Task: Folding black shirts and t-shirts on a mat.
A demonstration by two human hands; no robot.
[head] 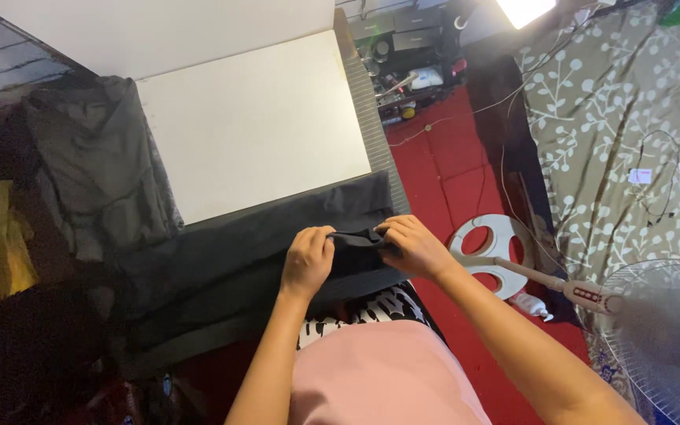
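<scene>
Both hands, left (307, 260) & right (412, 245), fingers closed pinching black cloth (277, 236) edge between them, stretched flat on counter (253, 126); fan (663, 330) to right.

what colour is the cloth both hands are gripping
Black: the cloth pinched by the left hand and right hand, head view.

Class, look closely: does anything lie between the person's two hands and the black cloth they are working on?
Nothing visible does. The left hand and right hand both already grip a bunched fold of the black cloth, which lies across the near edge of the white board.
</scene>
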